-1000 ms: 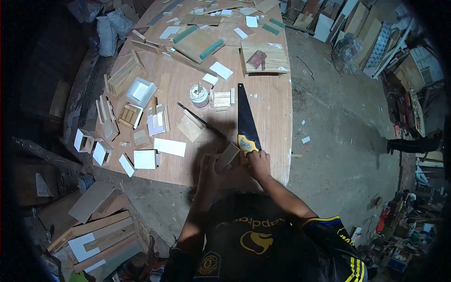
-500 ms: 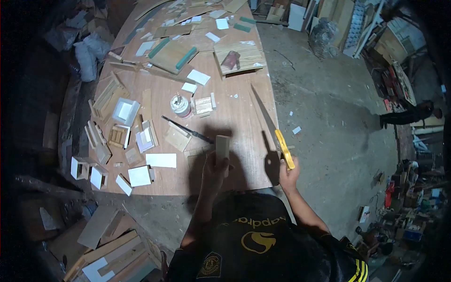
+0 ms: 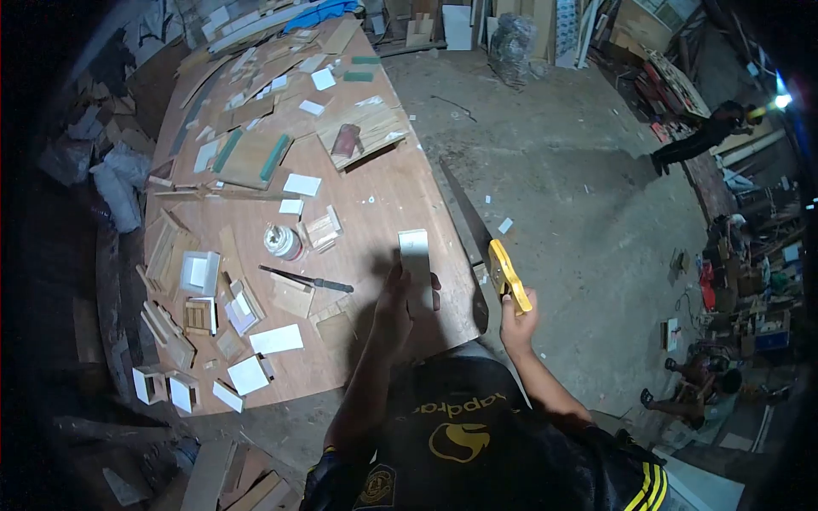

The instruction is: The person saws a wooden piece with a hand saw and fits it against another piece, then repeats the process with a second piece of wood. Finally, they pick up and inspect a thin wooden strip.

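saw (image 3: 498, 252) beside the right edge of the table (image 3: 396, 192), held by its yellow handle, the dark blade running along that edge toward the table's far end. right hand (image 3: 518, 322): fingers wrapped round the saw's handle, just beyond the table's right edge. left hand (image 3: 394, 302): fingers closed about a short wood strip (image 3: 414, 255), which juts from the grip over the near right part of the table. around the table's middle: a jar (image 3: 283, 242) smeared with white, a small wood frame (image 3: 324, 228) and a dark slim tool (image 3: 307, 278), lying near one another. toward the table's far end: a board (image 3: 253, 157) with two green strips and, by the right edge, a low wood stand (image 3: 379, 128) bearing a reddish block (image 3: 346, 139). toward the table's left edge: a white tray (image 3: 200, 272). near left corner of the table: white-faced pieces (image 3: 250, 375). well apart from the table, on its right: a standing person (image 3: 707, 136).
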Motion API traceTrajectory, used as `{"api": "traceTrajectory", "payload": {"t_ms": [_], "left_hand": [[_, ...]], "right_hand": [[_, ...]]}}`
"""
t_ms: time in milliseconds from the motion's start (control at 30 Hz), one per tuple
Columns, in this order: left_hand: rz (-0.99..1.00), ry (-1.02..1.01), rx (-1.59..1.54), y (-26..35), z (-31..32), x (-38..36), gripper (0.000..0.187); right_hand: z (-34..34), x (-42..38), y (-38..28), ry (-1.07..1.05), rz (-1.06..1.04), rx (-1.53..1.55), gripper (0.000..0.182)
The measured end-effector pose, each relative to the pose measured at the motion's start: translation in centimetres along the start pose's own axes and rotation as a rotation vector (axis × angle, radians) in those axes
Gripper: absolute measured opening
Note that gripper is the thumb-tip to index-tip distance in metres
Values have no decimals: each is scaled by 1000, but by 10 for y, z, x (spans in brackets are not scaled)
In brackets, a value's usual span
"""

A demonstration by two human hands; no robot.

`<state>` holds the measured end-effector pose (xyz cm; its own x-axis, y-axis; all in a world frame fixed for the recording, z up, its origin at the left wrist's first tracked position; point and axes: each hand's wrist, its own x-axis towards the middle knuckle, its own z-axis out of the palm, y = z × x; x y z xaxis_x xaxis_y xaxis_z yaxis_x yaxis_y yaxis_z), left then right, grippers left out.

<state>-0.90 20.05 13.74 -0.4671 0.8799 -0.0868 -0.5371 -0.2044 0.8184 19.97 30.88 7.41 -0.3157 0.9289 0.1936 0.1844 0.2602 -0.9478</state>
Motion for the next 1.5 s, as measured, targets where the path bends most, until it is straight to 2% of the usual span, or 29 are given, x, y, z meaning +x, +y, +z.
{"api": "traceTrajectory", "payload": {"t_ms": [67,167,267,367,600,667,700,767,900,967,1000,1067,1167,1267,1367,1433,1467,1500], "left_hand": [[-70,-75,-194,-1,1,7,46],[-32,-156,-185,13,15,16,56],[-75,-121,-153,22,21,20,61],[-107,-48,-161,24,25,21,64],[-81,-81,-155,4,9,24,58],[-12,-10,342,-10,1,24,44],[-16,-6,340,-26,-11,27,44],[-129,104,921,-71,-45,33,40],[-129,133,769,-136,-89,29,32],[-171,-372,1543,-159,-110,46,29],[-180,-381,1536,-167,-108,46,29],[-69,-160,1290,-181,-103,48,28],[-140,-166,1206,-200,-88,65,20],[-46,-132,1297,-229,-75,76,22],[-92,-165,1310,-222,-54,86,25],[-23,-181,1389,-254,-69,96,25],[50,-184,1464,-268,-73,100,25],[43,-188,1465,-269,-69,102,25]], "right_hand": [[0,0,2,9,27,17,10],[0,0,-5,22,11,19,10],[-1,1,0,51,-14,2,11],[-1,0,5,75,-37,-5,12],[-2,4,-1,51,4,10,10],[-3,6,-3,46,22,40,10],[-3,7,-2,47,38,72,10],[-5,9,6,54,39,36,9],[-12,9,15,68,23,32,8],[-20,8,21,57,54,2,8],[-24,8,23,49,67,-18,7],[-32,8,26,50,85,-47,8],[-46,6,36,66,128,-49,8],[-62,6,41,87,170,-49,9],[-81,6,49,66,220,-93,10],[-91,7,59,37,264,-120,10],[-93,7,65,65,264,-90,15],[-96,8,69,90,264,-60,22]]}}
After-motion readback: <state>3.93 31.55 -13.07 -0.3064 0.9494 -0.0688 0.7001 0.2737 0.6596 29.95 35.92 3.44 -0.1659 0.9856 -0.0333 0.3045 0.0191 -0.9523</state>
